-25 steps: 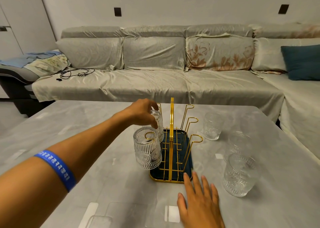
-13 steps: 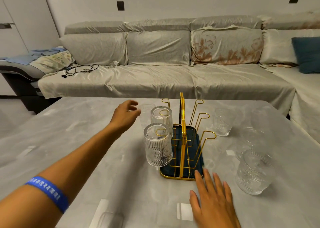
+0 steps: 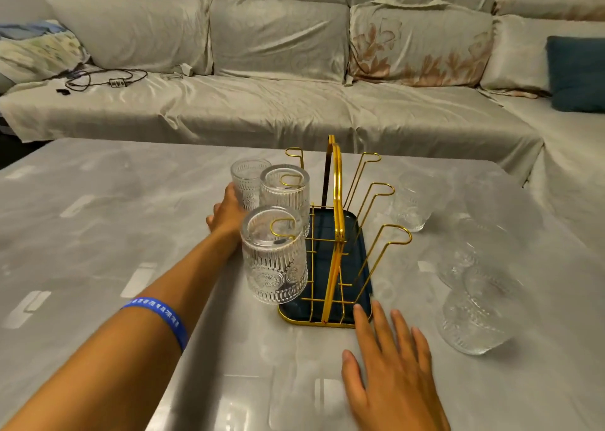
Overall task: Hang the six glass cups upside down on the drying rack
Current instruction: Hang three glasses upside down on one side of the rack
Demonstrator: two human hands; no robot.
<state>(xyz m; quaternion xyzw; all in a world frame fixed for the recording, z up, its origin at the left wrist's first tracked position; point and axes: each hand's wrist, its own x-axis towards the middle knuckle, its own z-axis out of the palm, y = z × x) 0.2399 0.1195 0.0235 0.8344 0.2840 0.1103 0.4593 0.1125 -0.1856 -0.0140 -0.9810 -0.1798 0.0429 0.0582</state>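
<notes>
A gold wire drying rack (image 3: pixel 338 201) stands on a dark blue tray mid-table. Two ribbed glass cups hang upside down on its left pegs, the near hung cup (image 3: pixel 274 260) and the far hung cup (image 3: pixel 285 190). Just behind them a third glass cup (image 3: pixel 246 178) stands upright on the table, and my left hand (image 3: pixel 227 216) is wrapped around its lower part, fingers partly hidden. My right hand (image 3: pixel 391 368) lies flat on the table at the tray's front edge. Right of the rack stand three more cups: a far one (image 3: pixel 412 206), a blurred middle one (image 3: pixel 465 253) and a near one (image 3: pixel 471 322).
The grey marble-look table (image 3: pixel 98 234) carries everything; its far edge runs along a grey covered sofa (image 3: pixel 262 103). Three right-side pegs (image 3: pixel 394 237) and the far left peg (image 3: pixel 293 153) are bare. A black cable (image 3: pixel 98 80) lies on the sofa seat.
My left hand let go of the far hung cup, swung left and back, and closed on the upright cup behind the rack. The view tilted down. My right hand stayed flat.
</notes>
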